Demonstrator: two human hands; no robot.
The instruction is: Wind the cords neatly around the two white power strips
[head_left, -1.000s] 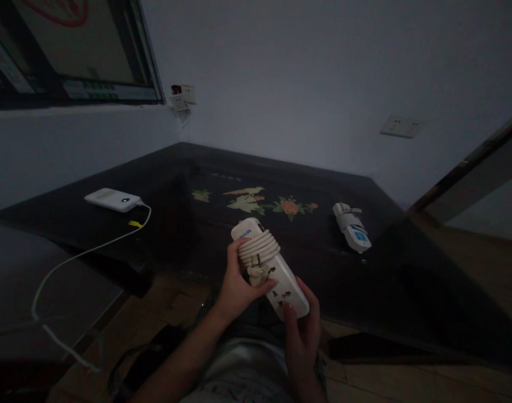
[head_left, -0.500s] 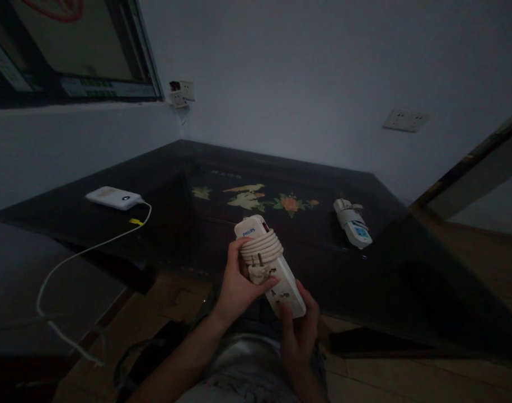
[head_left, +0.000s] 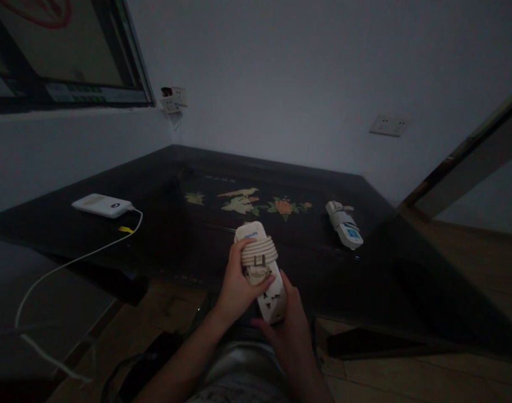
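Both hands hold a white power strip (head_left: 273,291) above the near edge of the dark table, its PHILIPS label at the far end. A white cord (head_left: 262,249) is wound around its upper half, with the plug (head_left: 259,271) lying on top, prongs pointing away from me. My left hand (head_left: 239,280) wraps the left side, thumb across the strip just below the plug. My right hand (head_left: 287,313) grips the lower right side, its thumb at the bottom end. The fingers underneath are hidden.
On the dark table (head_left: 390,268), a second power strip (head_left: 343,225) with its cord wound round it lies to the right. A white power bank-like device (head_left: 102,206) sits at the left, its cable (head_left: 71,262) hanging over the edge. Wall sockets (head_left: 389,126) are behind.
The power strip has turned closer to upright in view. My right hand has shifted up along its right side, and its thumb has moved from the strip's face to the bottom end.
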